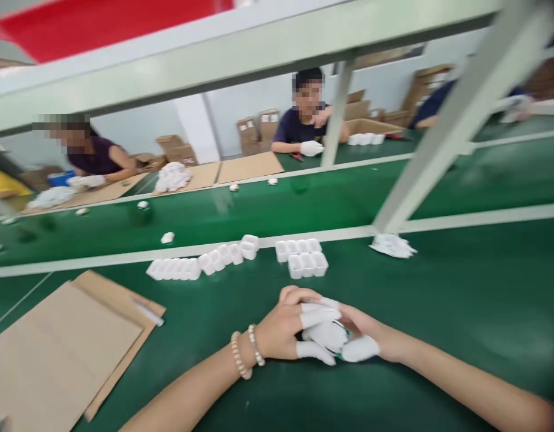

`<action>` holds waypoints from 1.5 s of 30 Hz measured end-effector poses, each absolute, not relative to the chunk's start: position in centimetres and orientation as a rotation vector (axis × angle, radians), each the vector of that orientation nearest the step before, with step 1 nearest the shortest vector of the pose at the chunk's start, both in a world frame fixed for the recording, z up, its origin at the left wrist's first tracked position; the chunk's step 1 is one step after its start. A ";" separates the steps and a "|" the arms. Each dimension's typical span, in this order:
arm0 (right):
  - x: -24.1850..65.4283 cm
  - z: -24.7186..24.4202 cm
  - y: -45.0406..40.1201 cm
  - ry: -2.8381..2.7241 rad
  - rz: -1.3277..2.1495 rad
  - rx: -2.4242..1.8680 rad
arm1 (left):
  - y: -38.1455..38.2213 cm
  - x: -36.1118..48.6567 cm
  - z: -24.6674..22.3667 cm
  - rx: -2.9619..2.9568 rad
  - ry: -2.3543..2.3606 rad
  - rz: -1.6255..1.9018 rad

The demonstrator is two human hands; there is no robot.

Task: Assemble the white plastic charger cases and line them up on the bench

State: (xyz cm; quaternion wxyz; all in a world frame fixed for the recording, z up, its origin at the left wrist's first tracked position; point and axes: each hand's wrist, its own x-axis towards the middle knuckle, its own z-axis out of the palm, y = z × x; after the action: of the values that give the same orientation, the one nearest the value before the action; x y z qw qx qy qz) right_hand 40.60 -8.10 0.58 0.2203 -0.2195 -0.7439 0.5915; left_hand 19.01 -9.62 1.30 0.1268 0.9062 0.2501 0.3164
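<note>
My left hand (pixel 288 330), with white finger covers and two beaded bracelets at the wrist, grips a small white item (pixel 328 336) with a dark and green edge. From the right, my right hand (pixel 360 336), also in white finger covers, closes round the same item. Both hands are above the green table (pixel 461 312), and their fingers hide much of the item. Beyond them stand white compartment pieces (pixel 307 264) in two short rows, and a longer row of similar white pieces (pixel 175 269) lies to the left.
Cardboard sheets (pixel 56 354) lie at the left. White pieces (pixel 393 246) sit by a slanted metal post (pixel 443 126). A green conveyor belt (pixel 259 207) carries small items. Across it sit a person (pixel 295 129) and others, near cardboard boxes.
</note>
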 end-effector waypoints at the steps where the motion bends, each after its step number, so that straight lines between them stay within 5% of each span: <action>1: 40.5 0.7 -8.0 -1.926 1.795 -0.603 | -9.6 19.0 1.4 2.629 0.716 0.915; 14: 39.6 1.9 -8.3 -1.370 2.115 -0.584 | -9.8 19.1 1.7 2.755 0.810 1.038; 45: 39.6 2.0 -8.0 -1.316 2.259 -0.568 | -10.0 18.8 1.6 2.691 0.702 0.879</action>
State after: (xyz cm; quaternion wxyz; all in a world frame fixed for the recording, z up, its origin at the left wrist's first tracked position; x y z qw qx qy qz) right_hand 39.62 -7.97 1.99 0.2309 -0.2066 -0.4785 0.8216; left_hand 18.83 -9.98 1.56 0.1122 0.9169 0.2390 0.2994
